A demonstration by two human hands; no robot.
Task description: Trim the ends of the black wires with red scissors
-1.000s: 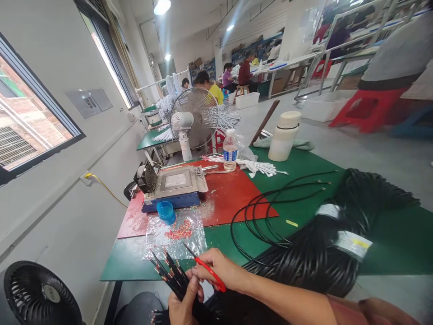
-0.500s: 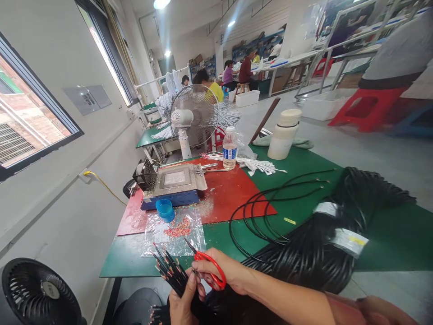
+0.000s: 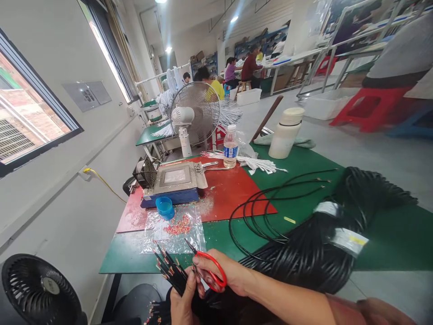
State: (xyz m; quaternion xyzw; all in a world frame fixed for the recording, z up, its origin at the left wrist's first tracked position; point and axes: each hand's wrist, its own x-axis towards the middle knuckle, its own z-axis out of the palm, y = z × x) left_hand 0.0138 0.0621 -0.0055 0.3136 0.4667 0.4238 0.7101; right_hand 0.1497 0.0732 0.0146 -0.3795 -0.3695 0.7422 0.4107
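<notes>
My left hand (image 3: 183, 298) is closed round a bundle of black cables (image 3: 172, 271), whose stripped ends show coloured wires and point up and to the left. In my right hand (image 3: 216, 271) is a pair of red-handled scissors (image 3: 221, 269), the dark blades pointing up-left over the near edge of the table. My right fingertips meet the left thumb beside the bundle, and what they pinch there is too small to make out. Below the bundle, more cable ends (image 3: 157, 311) stick out. Beyond my hands, a clear plastic bag (image 3: 194, 225) bears small red and yellow scraps (image 3: 179, 225).
A blue-based machine (image 3: 171, 197) with a metal top stands behind a blue cup (image 3: 165, 207). Large coils of black cable (image 3: 297, 253) cover the table's right part. A bottle (image 3: 230, 149), white jar (image 3: 286, 133) and fan (image 3: 194, 113) stand farther back. Several people sit beyond.
Both hands stay nearly in place, with the scissors and the bundle held as before. The view has shifted very slightly.
</notes>
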